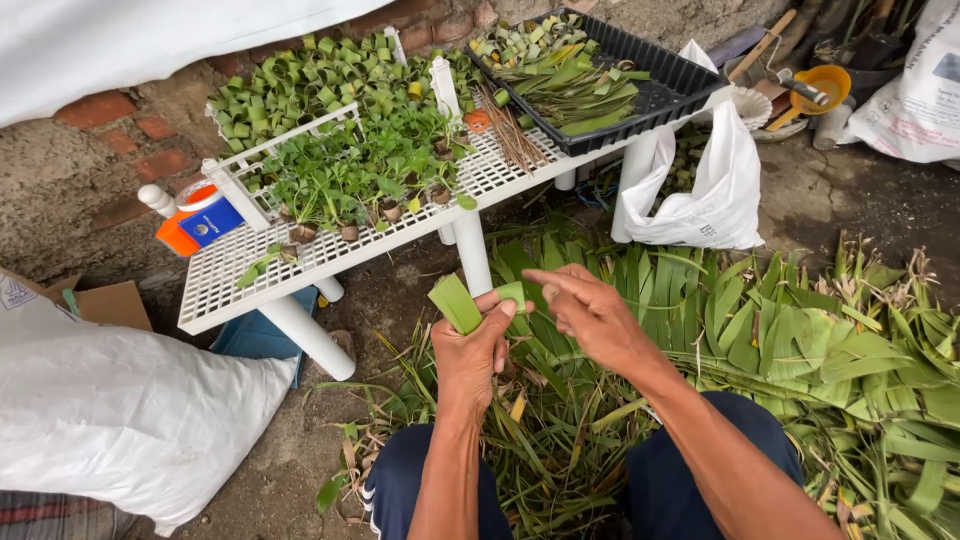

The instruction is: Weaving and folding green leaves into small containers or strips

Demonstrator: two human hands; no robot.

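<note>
Leaf strip (pixel 456 302) (green, folded) sits at frame centre, pinched in the left hand (pixel 470 352), while the right hand (pixel 592 315) hovers beside it, fingers loosely spread, above 1 leaf pile (pixel 800 340).

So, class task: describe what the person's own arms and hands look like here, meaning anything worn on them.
Both arms are bare from the elbows down: no sleeves show, and no gloves. The left hand and right hand carry no watch, ring or bracelet that can be seen. The only clothing in view is dark blue legwear over the knees below.
</note>
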